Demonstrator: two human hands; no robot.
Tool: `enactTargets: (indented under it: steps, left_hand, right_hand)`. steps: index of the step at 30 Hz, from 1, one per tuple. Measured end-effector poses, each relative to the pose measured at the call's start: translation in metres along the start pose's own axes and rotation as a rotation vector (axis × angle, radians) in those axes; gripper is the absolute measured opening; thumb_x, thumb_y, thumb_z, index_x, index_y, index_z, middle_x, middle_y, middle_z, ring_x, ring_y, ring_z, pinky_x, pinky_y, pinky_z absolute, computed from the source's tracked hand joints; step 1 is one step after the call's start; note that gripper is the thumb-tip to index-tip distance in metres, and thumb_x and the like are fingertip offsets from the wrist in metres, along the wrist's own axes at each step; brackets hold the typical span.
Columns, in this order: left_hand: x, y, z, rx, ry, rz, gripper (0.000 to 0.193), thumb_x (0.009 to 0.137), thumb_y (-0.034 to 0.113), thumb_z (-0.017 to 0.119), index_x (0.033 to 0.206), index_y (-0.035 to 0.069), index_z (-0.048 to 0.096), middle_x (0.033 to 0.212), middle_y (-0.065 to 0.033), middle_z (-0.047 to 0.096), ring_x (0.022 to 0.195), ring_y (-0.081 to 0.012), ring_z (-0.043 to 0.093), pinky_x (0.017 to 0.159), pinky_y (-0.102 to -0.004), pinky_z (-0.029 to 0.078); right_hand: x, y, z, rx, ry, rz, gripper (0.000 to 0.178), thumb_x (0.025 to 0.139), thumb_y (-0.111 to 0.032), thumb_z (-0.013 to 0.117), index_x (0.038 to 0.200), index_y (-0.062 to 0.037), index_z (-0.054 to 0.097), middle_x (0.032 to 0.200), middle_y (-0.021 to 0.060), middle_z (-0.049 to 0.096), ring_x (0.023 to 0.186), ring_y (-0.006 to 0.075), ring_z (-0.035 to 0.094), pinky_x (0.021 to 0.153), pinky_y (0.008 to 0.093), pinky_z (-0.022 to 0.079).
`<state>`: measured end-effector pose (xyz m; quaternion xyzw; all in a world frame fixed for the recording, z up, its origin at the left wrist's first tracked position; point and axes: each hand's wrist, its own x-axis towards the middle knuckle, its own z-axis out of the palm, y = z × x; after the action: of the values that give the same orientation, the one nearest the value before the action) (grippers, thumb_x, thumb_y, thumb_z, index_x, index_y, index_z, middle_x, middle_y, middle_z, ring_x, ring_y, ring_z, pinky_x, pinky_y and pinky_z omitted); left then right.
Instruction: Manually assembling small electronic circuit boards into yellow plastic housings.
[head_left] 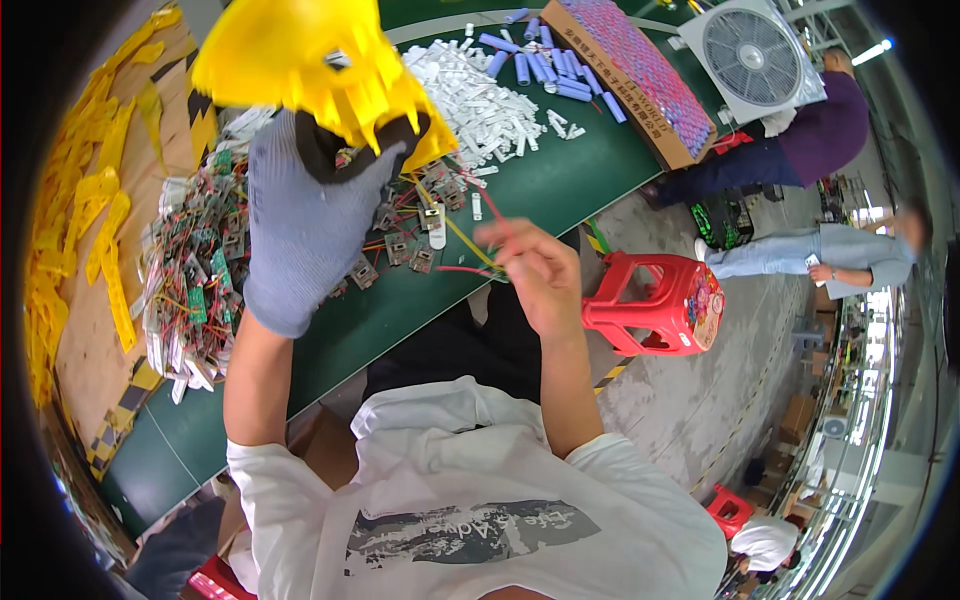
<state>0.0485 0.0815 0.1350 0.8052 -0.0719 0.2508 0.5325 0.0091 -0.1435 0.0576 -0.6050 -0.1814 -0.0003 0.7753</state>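
My left hand (325,215), in a grey glove with dark finger parts, is closed on a bright yellow, thin, crumpled-looking piece (300,55) with a jagged lower edge. Its exact kind I cannot make out. Bare, my right hand (540,272) pinches thin red and yellow wires (468,240) near the table's front edge. These wires lead toward small circuit boards (400,248) under and beside the left hand. A larger heap of circuit boards with wires (195,290) lies left of the glove, partly hidden by it.
White small parts (475,100) are piled on the green table (610,165), with purple cylindrical cells (550,68) behind. A carton of cells (640,80) and a fan (750,50) stand far right. Yellow strips (110,250) lie left. A red stool (660,305) and people (820,125) are at right.
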Motion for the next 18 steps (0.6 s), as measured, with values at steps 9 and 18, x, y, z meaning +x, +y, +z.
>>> enactTargets:
  steps: [9,18]
  left_hand:
    - [0.007,-0.022,0.011,-0.299,-0.012,-0.104,0.053,0.085,0.002,0.063,0.133,-0.002,0.042,0.110,-0.0082,0.062,0.100,-0.0137,0.060,0.088,-0.0289,0.049]
    - [-0.011,-0.020,0.045,-0.920,-0.519,-0.684,0.060,0.086,0.007,0.059,0.141,0.006,0.034,0.111,-0.0102,0.058,0.078,-0.0125,0.059,0.062,-0.0236,0.050]
  right_hand:
    - [-0.013,-0.027,0.003,0.169,-0.064,0.022,0.035,0.079,0.000,0.070,0.110,0.0075,0.056,0.097,0.0140,0.065,0.089,0.0185,0.064,0.081,0.0324,0.052]
    - [0.023,-0.030,0.003,-0.006,0.203,0.031,0.012,0.090,-0.012,0.061,0.086,-0.0006,0.060,0.067,0.0063,0.063,0.055,0.0104,0.061,0.046,0.0218,0.047]
